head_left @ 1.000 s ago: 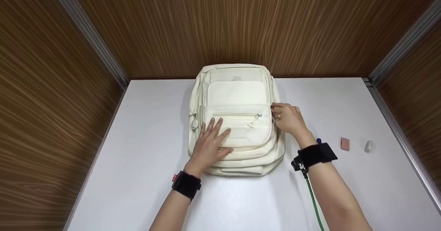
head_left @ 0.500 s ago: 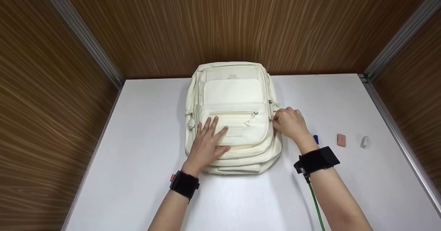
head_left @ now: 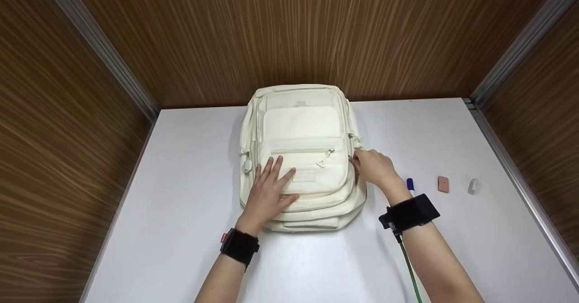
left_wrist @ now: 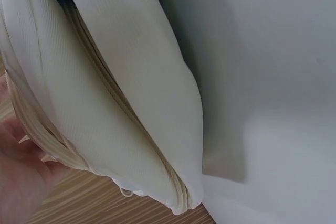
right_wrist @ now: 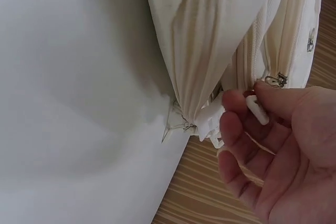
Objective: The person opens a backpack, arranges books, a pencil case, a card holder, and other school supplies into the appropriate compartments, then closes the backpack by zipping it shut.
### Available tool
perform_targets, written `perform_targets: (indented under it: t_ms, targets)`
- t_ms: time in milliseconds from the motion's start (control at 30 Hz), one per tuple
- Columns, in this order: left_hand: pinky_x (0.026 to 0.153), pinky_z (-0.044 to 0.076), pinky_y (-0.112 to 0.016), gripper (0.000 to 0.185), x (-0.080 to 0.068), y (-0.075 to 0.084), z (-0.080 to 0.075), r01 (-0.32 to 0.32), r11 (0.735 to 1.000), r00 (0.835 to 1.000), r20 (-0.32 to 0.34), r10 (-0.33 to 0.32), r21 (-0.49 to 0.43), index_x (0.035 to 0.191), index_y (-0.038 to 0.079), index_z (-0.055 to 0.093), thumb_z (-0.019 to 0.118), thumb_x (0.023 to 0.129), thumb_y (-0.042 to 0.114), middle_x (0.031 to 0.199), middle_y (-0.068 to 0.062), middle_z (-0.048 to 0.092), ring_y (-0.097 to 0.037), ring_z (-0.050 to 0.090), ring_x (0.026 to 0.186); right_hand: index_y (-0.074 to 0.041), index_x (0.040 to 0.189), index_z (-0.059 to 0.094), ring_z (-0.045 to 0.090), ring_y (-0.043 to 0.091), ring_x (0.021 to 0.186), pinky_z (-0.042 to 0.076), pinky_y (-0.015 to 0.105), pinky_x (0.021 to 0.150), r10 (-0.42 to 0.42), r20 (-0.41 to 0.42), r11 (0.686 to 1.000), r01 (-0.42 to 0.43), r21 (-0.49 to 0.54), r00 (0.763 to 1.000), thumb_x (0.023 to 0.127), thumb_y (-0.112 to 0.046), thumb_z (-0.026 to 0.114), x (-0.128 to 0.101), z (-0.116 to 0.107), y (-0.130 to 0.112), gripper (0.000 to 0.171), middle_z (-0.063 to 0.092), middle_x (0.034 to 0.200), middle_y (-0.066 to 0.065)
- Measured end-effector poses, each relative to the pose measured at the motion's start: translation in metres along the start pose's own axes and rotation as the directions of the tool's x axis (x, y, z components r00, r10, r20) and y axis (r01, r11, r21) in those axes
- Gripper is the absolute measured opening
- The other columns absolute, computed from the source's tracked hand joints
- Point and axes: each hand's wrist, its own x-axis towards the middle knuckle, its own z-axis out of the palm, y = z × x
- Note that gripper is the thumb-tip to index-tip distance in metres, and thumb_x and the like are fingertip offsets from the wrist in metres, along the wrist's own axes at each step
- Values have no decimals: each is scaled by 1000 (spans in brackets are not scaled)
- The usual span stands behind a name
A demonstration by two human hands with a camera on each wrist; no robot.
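Fingers (right_wrist: 247,109) of my right hand (head_left: 374,168) pinch a white zipper pull (right_wrist: 257,109) on the backpack (head_left: 301,126) side; my left hand (head_left: 268,190) lies flat on its front pocket, on the table (head_left: 452,230). I judge unzipping is starting; next needs steady pull along the track.

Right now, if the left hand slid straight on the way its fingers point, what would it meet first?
The left hand lies flat on the backpack, fingers pointing up and slightly right. Sliding on, it would probably first meet the front pocket zipper, perhaps near its triangular pull.
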Motion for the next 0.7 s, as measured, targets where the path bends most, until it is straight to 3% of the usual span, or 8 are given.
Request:
perform_targets:
  t_ms: [200,433,700]
  targets:
    - [111,8,-65,65,-5,-3,2,16,1000,999,-43,-16,1,141,20,56,70,86,52,158,-16,26,-37,19,145,-6,98,75,58,21,63,46,39,59,-18,-9,995,19,97,1000,96,-15,60,1,-1,-4,17,64,69,2]
    - [110,13,-66,65,-5,-1,4,29,999,998,-53,-30,-19,142,19,54,67,87,51,158,-18,25,-39,17,145,-7,88,76,55,19,65,45,38,62,-77,-21,985,79,152,997,93,-10,65,-1,-5,-5,13,65,74,2]
    - [110,12,-66,63,0,3,5,40,999,999,-33,-40,0,144,22,51,63,89,51,157,-20,24,-43,17,144,-5,92,76,57,20,66,47,40,63,-85,-45,988,90,127,995,93,-10,66,-9,-8,0,12,69,79,4]
